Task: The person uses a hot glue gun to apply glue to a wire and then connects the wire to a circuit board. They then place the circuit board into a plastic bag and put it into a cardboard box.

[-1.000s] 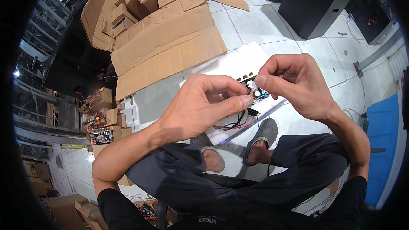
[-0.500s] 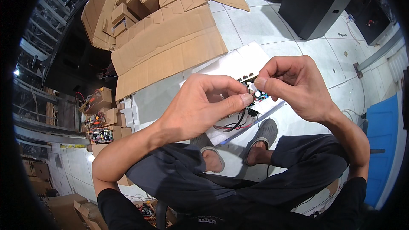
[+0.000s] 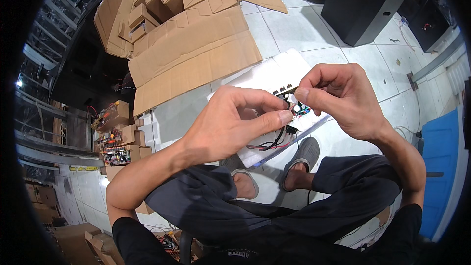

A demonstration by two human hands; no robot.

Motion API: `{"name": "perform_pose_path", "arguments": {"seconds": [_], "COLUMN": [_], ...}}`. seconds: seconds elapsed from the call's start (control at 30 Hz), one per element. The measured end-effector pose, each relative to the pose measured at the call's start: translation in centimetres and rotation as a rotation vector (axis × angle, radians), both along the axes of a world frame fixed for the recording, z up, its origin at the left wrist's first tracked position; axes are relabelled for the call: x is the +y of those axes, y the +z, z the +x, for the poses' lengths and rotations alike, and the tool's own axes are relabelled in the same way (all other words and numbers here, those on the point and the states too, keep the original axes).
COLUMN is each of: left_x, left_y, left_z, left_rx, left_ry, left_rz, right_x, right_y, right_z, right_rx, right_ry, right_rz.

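A circuit board (image 3: 302, 109) with capacitors and coloured parts lies on a white foam slab (image 3: 248, 79), partly covered by my hands. Over its left side, my left hand (image 3: 233, 120) pinches thumb and index finger together; whatever they grip is too small to make out. My right hand (image 3: 341, 99) is closed in a pinch above the board's far edge, its fingertips beside a small white piece (image 3: 292, 98). Whether they hold that piece is unclear. Black and red wires (image 3: 267, 146) trail from under my left hand, close to a black connector (image 3: 291, 130).
An open carton (image 3: 196, 51) full of small brown boxes stands far left. Tall black cabinets (image 3: 360, 10) are at the far right, a blue panel (image 3: 439, 167) at the right. Boxed circuit boards (image 3: 115, 137) are stacked on the left. My feet are just below the slab.
My right fingertips have shifted very slightly right, and the small white piece shows at a slightly different angle. My left hand has barely moved.
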State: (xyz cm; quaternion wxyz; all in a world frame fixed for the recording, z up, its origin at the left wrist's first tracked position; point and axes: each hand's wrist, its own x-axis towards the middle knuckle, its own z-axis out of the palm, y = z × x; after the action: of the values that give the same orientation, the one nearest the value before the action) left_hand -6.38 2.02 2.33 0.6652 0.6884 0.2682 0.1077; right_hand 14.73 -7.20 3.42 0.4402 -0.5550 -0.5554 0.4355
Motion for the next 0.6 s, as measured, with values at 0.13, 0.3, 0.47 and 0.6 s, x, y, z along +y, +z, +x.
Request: {"name": "perform_pose_path", "arguments": {"seconds": [0.13, 0.3, 0.47, 0.6], "left_x": [-0.07, -0.02, 0.08, -0.16], "left_y": [-0.37, -0.33, -0.19, 0.39], "left_z": [0.17, 0.07, 0.02, -0.06], "left_rx": [-0.052, -0.035, 0.000, -0.003], "left_ry": [0.023, 0.015, 0.009, 0.014], "left_rz": [-0.016, -0.008, 0.005, -0.010], "right_x": [-0.14, -0.05, 0.02, 0.05], "right_y": [-0.29, -0.82, -0.27, -0.18], "right_z": [-0.01, -0.07, -0.22, -0.24], "right_rx": [-0.024, -0.048, -0.027, -0.003], "right_ry": [0.021, 0.032, 0.020, 0.004], "right_rz": [0.012, 0.043, -0.009, -0.009]}}
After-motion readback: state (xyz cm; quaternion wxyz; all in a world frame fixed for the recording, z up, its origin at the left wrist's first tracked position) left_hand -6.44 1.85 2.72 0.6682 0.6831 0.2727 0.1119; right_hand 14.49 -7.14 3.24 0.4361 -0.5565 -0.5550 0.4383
